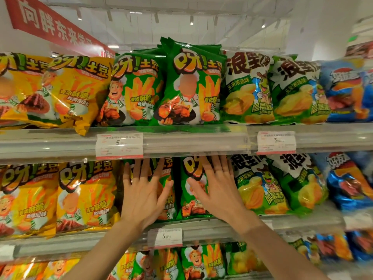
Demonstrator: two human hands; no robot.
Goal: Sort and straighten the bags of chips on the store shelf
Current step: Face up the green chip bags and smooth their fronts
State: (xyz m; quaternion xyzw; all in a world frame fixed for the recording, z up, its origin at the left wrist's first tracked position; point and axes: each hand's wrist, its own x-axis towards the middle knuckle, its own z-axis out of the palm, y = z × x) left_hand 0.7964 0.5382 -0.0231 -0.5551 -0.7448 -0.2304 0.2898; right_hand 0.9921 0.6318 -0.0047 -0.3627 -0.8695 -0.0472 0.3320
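On the middle shelf stand two green chip bags side by side, with a dark gap between them. My left hand (pixel 144 196) lies flat with spread fingers on the front of the left green bag (pixel 166 199). Fingers also apart, my right hand (pixel 217 187) presses on the right green bag (pixel 189 207). Neither hand grips anything. Yellow bags (pixel 84 195) stand to the left of them, and green-and-white bags (pixel 260 190) to the right. On the top shelf two more green bags (pixel 189 87) stand upright.
The top shelf's rail (pixel 191 142) with two price tags (pixel 119 146) runs just above my fingertips. Blue bags (pixel 347 184) fill the far right. A yellow bag (pixel 80 91) on the top shelf hangs over the rail. A lower shelf holds more bags (pixel 201 261).
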